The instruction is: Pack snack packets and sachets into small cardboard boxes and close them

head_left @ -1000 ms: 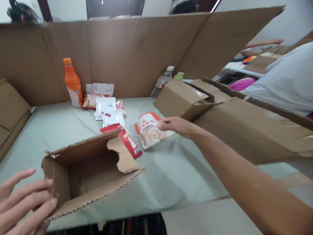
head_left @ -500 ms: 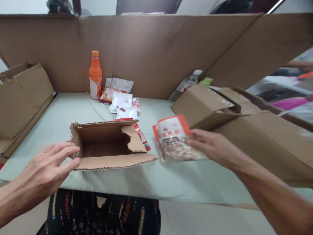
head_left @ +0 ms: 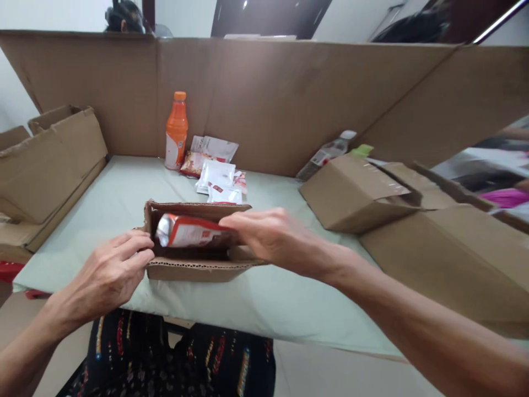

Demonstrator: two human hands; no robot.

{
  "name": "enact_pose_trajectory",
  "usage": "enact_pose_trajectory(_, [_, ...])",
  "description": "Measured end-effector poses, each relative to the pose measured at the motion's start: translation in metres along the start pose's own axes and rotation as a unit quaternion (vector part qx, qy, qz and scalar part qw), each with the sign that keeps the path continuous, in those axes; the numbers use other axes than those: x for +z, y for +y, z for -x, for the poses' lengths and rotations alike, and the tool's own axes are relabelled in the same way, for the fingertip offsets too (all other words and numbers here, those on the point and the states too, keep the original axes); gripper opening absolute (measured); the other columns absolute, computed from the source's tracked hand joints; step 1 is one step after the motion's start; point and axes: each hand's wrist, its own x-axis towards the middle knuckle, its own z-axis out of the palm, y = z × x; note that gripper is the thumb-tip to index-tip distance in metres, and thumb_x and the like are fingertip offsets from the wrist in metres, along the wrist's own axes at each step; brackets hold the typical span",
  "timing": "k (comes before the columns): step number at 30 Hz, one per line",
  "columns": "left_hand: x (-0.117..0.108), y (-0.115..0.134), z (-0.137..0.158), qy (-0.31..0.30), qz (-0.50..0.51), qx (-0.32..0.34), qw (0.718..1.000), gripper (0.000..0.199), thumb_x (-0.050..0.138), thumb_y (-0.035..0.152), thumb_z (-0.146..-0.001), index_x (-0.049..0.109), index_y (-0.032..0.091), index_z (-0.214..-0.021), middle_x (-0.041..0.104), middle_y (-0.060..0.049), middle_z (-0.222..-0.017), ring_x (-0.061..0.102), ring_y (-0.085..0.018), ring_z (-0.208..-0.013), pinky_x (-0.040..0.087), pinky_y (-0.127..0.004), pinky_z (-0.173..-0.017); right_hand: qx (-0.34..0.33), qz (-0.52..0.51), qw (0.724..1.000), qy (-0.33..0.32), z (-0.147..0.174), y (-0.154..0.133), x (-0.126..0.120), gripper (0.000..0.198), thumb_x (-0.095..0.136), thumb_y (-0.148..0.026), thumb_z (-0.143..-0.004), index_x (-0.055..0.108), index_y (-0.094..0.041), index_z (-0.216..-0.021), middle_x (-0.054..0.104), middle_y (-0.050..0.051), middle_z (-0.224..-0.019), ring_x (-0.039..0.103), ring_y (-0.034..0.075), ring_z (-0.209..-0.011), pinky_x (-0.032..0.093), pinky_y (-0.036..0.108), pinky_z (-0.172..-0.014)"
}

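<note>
A small open cardboard box stands near the table's front edge with its opening facing up. My left hand is closed on the box's left end, fingers at its rim. My right hand grips an orange and white food packet and holds it inside the box's opening. The packet lies lengthwise, its silvery end toward the left; its lower part is hidden in the box. Just behind the box lie several white sachets and a red snack packet.
An orange drink bottle stands by the cardboard wall. At right, a clear bottle leans behind cardboard boxes. Another cardboard box stands at left. A person's head shows beyond the wall.
My right hand has carried the food packet leftward from beside the box into its opening. The packet has turned from flat-facing to edge-up. My left hand still holds the box's left end.
</note>
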Motion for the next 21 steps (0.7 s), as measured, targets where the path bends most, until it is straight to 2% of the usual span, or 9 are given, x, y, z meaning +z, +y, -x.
enact_pose_trajectory(3, [0.001,0.0,-0.001,-0.008,0.009,0.005,1.0,0.024,0.047,0.001,-0.097,0.068,0.012,-0.092,0.073,-0.012,-0.098,0.07,-0.023,-0.105,0.062,-0.033,-0.09,0.067,0.028,0.972,-0.223,-0.016,-0.003,0.015,0.033,0.049,0.005,-0.081,0.07,-0.02,-0.086,0.076,0.003,-0.083,0.063,0.015,-0.067,0.036,0.026,-0.057])
enact_pose_trajectory(5, [0.0,0.004,-0.002,-0.015,-0.014,0.009,1.0,0.025,0.047,0.002,-0.096,0.068,0.014,-0.091,0.074,-0.011,-0.1,0.071,-0.024,-0.103,0.06,-0.039,-0.09,0.091,0.028,0.95,-0.299,-0.023,-0.007,0.021,0.032,0.052,0.005,-0.079,0.071,-0.019,-0.088,0.077,0.004,-0.086,0.064,0.016,-0.069,0.032,0.027,-0.057])
enact_pose_trajectory(7, [-0.005,0.012,-0.007,-0.014,-0.046,0.009,0.999,0.021,0.051,0.005,-0.095,0.069,0.016,-0.096,0.075,-0.013,-0.111,0.069,-0.029,-0.111,0.054,-0.049,-0.097,0.097,0.005,0.943,-0.319,-0.028,-0.01,0.027,0.033,0.051,0.003,-0.082,0.072,-0.019,-0.093,0.076,0.005,-0.086,0.062,0.016,-0.068,0.03,0.027,-0.055])
enact_pose_trajectory(10, [-0.012,0.027,-0.023,-0.023,-0.033,0.026,0.999,0.022,0.056,0.012,-0.093,0.067,0.015,-0.112,0.072,-0.016,-0.129,0.062,-0.033,-0.129,0.044,-0.055,-0.11,0.11,-0.036,0.946,-0.302,-0.031,-0.009,0.037,0.032,0.05,0.002,-0.087,0.072,-0.018,-0.099,0.077,0.006,-0.089,0.062,0.017,-0.069,0.03,0.027,-0.055])
enact_pose_trajectory(12, [-0.014,0.032,-0.041,-0.066,0.008,0.041,0.997,0.024,0.057,0.017,-0.092,0.067,0.013,-0.113,0.073,-0.017,-0.126,0.065,-0.033,-0.126,0.047,-0.051,-0.109,0.106,-0.072,0.948,-0.292,-0.032,-0.006,0.042,0.028,0.051,-0.001,-0.09,0.072,-0.017,-0.099,0.078,0.008,-0.094,0.065,0.018,-0.073,0.033,0.027,-0.057])
enact_pose_trajectory(15, [-0.007,0.026,-0.073,-0.225,0.03,0.016,0.974,0.022,0.062,0.023,-0.084,0.068,0.014,-0.103,0.077,-0.017,-0.107,0.073,-0.033,-0.1,0.058,-0.045,-0.087,0.093,-0.128,0.949,-0.271,-0.03,-0.005,0.042,0.023,0.055,-0.005,-0.092,0.072,-0.015,-0.103,0.078,0.011,-0.105,0.07,0.021,-0.087,0.045,0.028,-0.069])
enact_pose_trajectory(18, [0.004,0.011,-0.1,-0.394,0.043,-0.019,0.918,0.027,0.064,0.019,-0.075,0.069,0.017,-0.101,0.077,-0.01,-0.089,0.073,-0.028,-0.078,0.057,-0.036,-0.07,0.084,-0.168,0.954,-0.235,-0.019,-0.005,0.023,0.027,0.064,-0.01,-0.089,0.072,-0.014,-0.115,0.077,0.012,-0.114,0.07,0.023,-0.099,0.052,0.033,-0.083])
enact_pose_trajectory(20, [0.009,0.002,-0.109,-0.439,0.076,-0.012,0.895,0.031,0.063,0.015,-0.073,0.069,0.02,-0.103,0.077,-0.006,-0.084,0.072,-0.025,-0.071,0.054,-0.032,-0.066,0.097,-0.217,0.958,-0.158,-0.002,0.0,0.003,0.026,0.063,-0.017,-0.092,0.073,-0.017,-0.116,0.078,0.008,-0.112,0.071,0.021,-0.096,0.054,0.032,-0.085])
enact_pose_trajectory(21, [0.01,-0.001,-0.11,-0.441,0.095,-0.001,0.893,0.033,0.062,0.014,-0.074,0.07,0.021,-0.106,0.077,-0.004,-0.085,0.072,-0.024,-0.071,0.054,-0.031,-0.066,0.121,-0.242,0.958,-0.09,0.009,0.007,-0.007,0.023,0.059,-0.021,-0.095,0.074,-0.019,-0.113,0.078,0.006,-0.109,0.072,0.019,-0.094,0.055,0.032,-0.085])
